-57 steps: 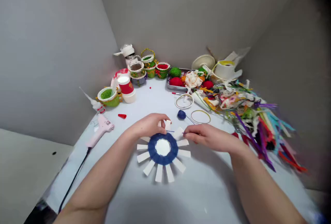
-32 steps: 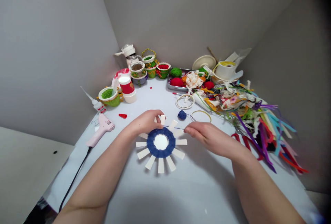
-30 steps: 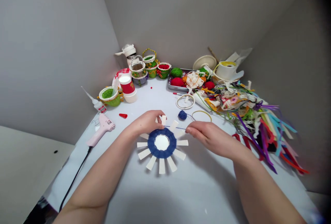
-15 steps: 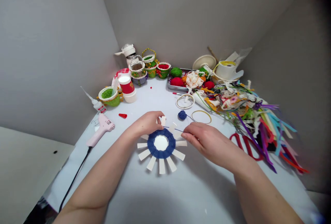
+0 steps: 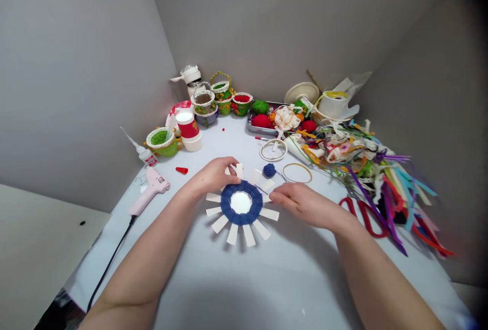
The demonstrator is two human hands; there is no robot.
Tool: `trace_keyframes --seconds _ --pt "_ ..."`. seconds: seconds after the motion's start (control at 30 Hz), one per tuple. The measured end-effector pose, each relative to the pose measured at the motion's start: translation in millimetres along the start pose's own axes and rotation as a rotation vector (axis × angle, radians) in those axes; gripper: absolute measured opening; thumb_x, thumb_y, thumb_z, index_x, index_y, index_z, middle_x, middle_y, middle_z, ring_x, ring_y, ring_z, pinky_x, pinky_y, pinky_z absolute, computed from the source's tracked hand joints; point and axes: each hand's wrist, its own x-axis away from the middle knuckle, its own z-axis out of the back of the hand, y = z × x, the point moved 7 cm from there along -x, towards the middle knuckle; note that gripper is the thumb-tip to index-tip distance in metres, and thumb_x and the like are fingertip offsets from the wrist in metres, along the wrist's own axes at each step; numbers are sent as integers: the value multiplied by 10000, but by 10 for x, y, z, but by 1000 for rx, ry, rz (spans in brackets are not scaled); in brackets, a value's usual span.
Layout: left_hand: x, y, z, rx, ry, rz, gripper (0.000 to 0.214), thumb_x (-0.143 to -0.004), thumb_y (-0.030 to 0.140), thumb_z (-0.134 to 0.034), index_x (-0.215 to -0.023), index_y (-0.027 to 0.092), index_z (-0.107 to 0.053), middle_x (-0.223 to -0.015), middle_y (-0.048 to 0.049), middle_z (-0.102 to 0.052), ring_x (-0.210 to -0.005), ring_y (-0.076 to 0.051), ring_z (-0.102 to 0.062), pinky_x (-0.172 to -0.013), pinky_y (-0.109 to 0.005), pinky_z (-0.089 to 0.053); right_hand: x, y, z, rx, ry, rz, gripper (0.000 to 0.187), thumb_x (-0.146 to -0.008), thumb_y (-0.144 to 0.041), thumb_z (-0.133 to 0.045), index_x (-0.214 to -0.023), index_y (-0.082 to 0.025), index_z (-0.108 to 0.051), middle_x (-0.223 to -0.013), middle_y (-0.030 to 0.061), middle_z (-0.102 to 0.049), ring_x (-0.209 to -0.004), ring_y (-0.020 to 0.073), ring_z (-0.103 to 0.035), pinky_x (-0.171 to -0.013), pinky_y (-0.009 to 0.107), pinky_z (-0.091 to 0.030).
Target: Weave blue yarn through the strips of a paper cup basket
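L hand (image 5: pixel 219 173) grip pinches far rim of the blue-woven paper disc (image 5: pixel 241 219), prob. to steady it betw. hands, mid-worktop (image 5: pixel 229 289); R hand (image 5: pixel 303 204) grip is narrow on blue yarn strand (image 5: pixel 261 189), prob. for tension; yarn ball (image 5: pixel 269 170) just beyond.

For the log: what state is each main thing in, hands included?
Left hand: gripping the paper wheel
Right hand: closed on the blue strand
Paper wheel: tabs splayed outward
Blue strand: drawn straight
Blue yarn ball: wound up
Glue gun: lying on its side
Red cone: tipped over
Scissors: handles apart
Metal tray: holding yarn balls
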Motion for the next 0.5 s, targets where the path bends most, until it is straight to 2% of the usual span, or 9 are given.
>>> trace_keyframes --seconds 0.13,0.3,0.37,0.47,0.5 --pt "-58 -90 -81 75 -12 33 351 -655 275 -661 -983 160 -615 -827 -3 -669 -713 -150 -616 -651 -239 -469 -123 127 -217 -169 -101 -59 564 -898 -573 -309 -722 -148 -635 -599 8 -519 -560 120 -407 -544 247 -320" --pt "-102 -170 -128 61 -40 51 343 -662 277 -654 -978 150 -619 -833 -15 -668 -712 -148 -610 -650 -239 -464 -212 229 -338 -208 -92 -115 511 -869 -546 -356 -555 -161 -475 -524 -32 -320 -509 93 -260 -472 235 -221" --pt "-83 -159 -136 22 -113 34 356 -663 272 -657 -996 156 -613 -839 -16 -673 -718 -151 -613 -656 -240 -460 -211 239 -346 -221 -111 -116 501 -860 -547 -364 -544 -166 -436 -531 -36 -290 -507 90 -241 -469 235 -213" --pt "24 -78 -198 -75 -338 -19 392 -646 298 -694 -1014 185 -616 -870 -16 -682 -758 -164 -623 -684 -246 -452 -162 204 -350 -217 -186 -95 490 -856 -543 -373 -541 -170 -411 -534 -41 -260 -496 85 -224 -456 234 -197" --pt "65 -30 -197 -119 -371 -51 445 -626 313 -719 -1043 200 -613 -915 -19 -681 -795 -170 -622 -713 -251 -450 -137 177 -351 -211 -213 -82 484 -857 -537 -375 -543 -170 -410 -534 -41 -256 -492 84 -220 -451 233 -194"
